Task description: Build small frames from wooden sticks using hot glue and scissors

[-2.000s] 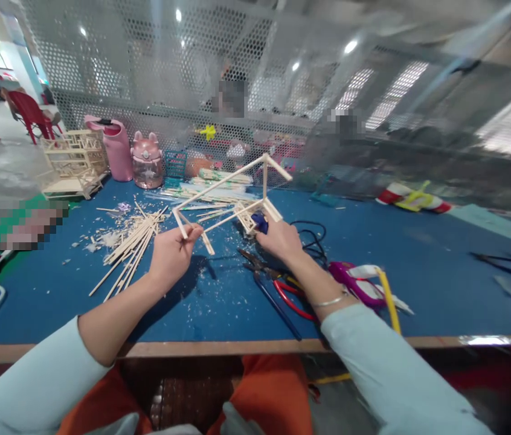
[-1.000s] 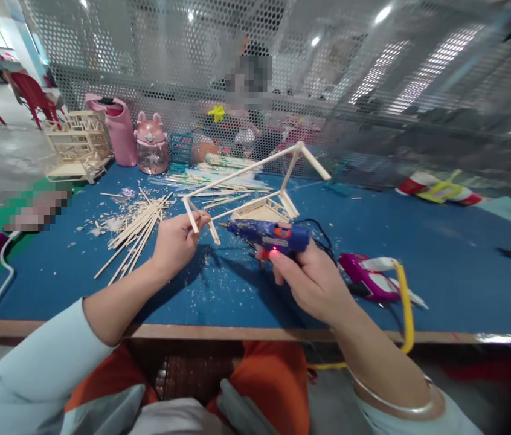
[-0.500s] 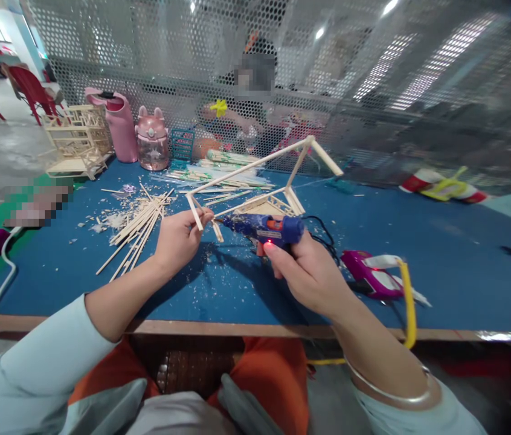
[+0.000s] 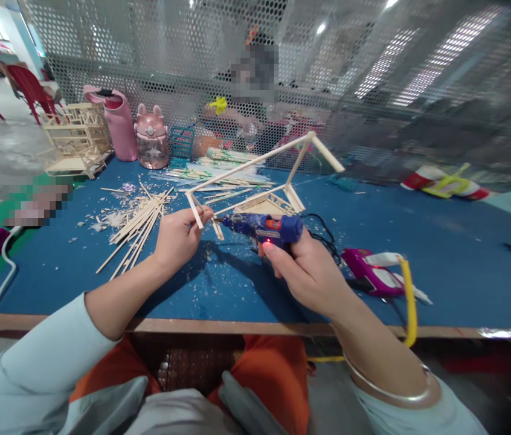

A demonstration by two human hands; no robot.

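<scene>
My left hand [image 4: 179, 237] pinches a corner of a wooden stick frame [image 4: 255, 160], which is held raised above the blue table. Wrapped round a blue glue gun [image 4: 262, 227] is my right hand [image 4: 307, 266], its fingers curled at the trigger and a red light glowing there. The gun's nozzle points left and meets or nearly meets the frame's joint beside my left fingertips; whether it touches I cannot tell. Behind the gun, a small railed wooden stick piece [image 4: 267, 203] shows, partly hidden.
Loose wooden sticks [image 4: 140, 226] lie with scraps on the left. At the back are a stick model [image 4: 77, 142], a pink bottle [image 4: 121, 127], a clear-bottomed bottle [image 4: 151, 142] and glue sticks [image 4: 219, 172]. A purple power strip [image 4: 373, 272] lies right. Beyond the perforated screen [image 4: 160, 54] sits a person.
Both hands, the stick frame and the glue gun keep almost the same positions. The whole view has shifted very slightly.
</scene>
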